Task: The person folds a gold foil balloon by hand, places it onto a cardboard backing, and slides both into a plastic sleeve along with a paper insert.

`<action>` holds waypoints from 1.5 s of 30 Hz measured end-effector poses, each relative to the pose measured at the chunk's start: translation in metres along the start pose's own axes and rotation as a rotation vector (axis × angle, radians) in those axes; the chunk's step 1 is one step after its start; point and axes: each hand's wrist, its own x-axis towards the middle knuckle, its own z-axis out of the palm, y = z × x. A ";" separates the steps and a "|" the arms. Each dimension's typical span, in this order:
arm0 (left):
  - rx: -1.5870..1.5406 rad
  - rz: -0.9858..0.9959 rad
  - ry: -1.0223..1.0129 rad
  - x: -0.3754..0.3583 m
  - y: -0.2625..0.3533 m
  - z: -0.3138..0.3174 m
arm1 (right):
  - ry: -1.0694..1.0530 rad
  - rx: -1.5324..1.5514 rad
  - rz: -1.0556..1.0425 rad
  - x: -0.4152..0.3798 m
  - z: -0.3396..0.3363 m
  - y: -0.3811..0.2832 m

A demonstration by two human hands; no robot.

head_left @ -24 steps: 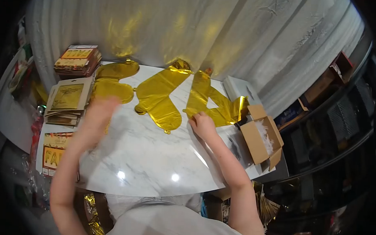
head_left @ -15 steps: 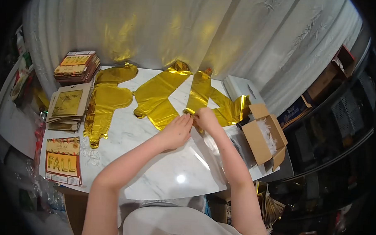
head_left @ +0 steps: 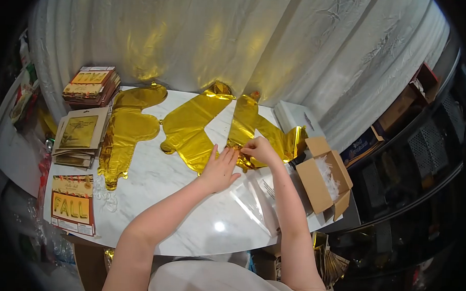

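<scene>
Flat gold foil balloons lie across the white marbled table. An F-shaped balloon (head_left: 123, 123) is on the left, and an L-shaped balloon (head_left: 190, 126) is in the middle. My left hand (head_left: 220, 172) lies with spread fingers, its fingertips on the lower edge of the right gold balloon (head_left: 244, 120). Close beside them, my right hand (head_left: 261, 149) is closed in a pinch on the same balloon's lower part. A clear plastic bag (head_left: 254, 197) lies under my right forearm.
On the left are a stack of printed packages (head_left: 91, 86), packs with gold foil (head_left: 79, 135) and a FALL card (head_left: 73, 204). An open cardboard box (head_left: 319, 182) with white filling stands right. A grey curtain (head_left: 195, 36) hangs behind the table.
My left hand's fingers have spread apart. The right balloon's lower part has shifted under my hands and looks more crumpled. The whole view has tilted slightly.
</scene>
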 end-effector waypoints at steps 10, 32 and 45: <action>-0.086 0.025 0.098 0.000 0.003 -0.010 | 0.029 -0.007 0.070 0.002 0.006 0.008; -0.012 0.036 0.028 0.000 -0.004 0.010 | 0.743 1.446 0.396 0.075 -0.287 0.161; 0.018 0.046 0.061 0.000 0.000 -0.007 | 1.044 -0.017 -0.337 -0.067 -0.246 -0.069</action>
